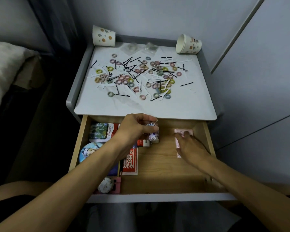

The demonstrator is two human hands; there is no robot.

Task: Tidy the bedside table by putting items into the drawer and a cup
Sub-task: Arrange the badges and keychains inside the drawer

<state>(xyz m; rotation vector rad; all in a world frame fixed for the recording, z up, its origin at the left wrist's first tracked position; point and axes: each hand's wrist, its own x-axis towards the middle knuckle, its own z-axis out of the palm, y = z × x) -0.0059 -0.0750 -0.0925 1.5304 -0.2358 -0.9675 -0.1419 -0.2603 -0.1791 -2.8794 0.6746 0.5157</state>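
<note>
The wooden drawer (159, 166) of the bedside table (187, 106) stands pulled open. My left hand (132, 129) holds a small clear-wrapped figure (152, 133) over the drawer's back middle. At the drawer's right side my right hand (189, 146) lies with straight fingers on a pink packet (182, 131). The tabletop is strewn with several pastel hair ties (122, 80), black bobby pins (186, 84) and white floss picks (164, 94). One paper cup (103, 36) stands upside down at the back left; another paper cup (188, 44) lies on its side at the back right.
The drawer's left half holds a round badge (89, 151), a red card pack (130, 162), a green-patterned packet (99, 130) and a pink box (116, 185). A bed with a pale blanket (3, 69) is on the left. A wall panel (258, 81) is on the right.
</note>
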